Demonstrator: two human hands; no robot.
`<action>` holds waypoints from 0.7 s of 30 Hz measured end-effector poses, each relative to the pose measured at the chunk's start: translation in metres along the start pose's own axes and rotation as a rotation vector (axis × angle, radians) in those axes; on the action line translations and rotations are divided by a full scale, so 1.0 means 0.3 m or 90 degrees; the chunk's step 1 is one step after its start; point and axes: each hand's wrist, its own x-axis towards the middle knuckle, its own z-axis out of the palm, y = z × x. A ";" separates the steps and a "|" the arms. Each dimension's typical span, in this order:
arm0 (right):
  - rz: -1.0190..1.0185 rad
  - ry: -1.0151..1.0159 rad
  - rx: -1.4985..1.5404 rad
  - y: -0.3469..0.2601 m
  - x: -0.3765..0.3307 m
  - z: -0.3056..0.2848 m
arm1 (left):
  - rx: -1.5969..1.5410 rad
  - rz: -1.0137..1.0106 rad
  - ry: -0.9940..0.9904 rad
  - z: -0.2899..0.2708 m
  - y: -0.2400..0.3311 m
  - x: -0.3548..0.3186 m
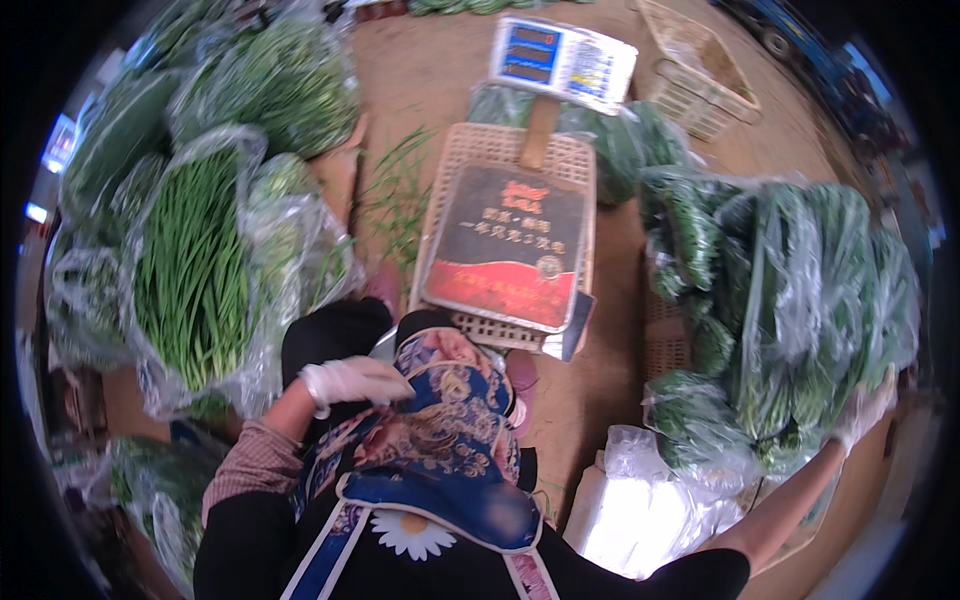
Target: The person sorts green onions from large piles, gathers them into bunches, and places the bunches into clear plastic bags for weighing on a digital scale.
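My left hand, in a thin clear glove, rests over my lap on the blue flowered apron. Its fingers lie stretched out and hold nothing I can see. Far to the right, my gloved right hand touches the near right edge of a pile of long green vegetables in clear plastic bags. Blur and the bags keep its grip from showing. In front of my knees stands a scale with a black and red printed plate, set on a beige plastic crate. Its white display rises at the far end.
Left of me are an open bag of green chives and more bagged greens. Loose green stalks lie beside the scale. A beige basket stands at the far right. White plastic wrap lies near my right arm.
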 end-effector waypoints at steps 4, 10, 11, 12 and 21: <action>-0.217 -0.114 0.203 -0.488 -0.172 0.156 | 0.476 0.019 -0.016 0.106 -0.098 0.095; -0.280 -0.620 0.576 -1.274 -0.520 0.397 | 0.557 0.038 0.253 -0.072 -0.087 0.075; -0.271 -0.714 0.622 -1.385 -0.574 0.426 | 0.393 0.213 0.445 -0.124 -0.106 0.067; -0.276 -0.805 0.622 -1.487 -0.631 0.468 | 0.293 0.281 0.559 -0.162 -0.114 0.056; -0.219 -1.236 0.118 -1.615 -1.538 1.018 | -0.438 0.230 0.514 -0.334 -0.132 0.029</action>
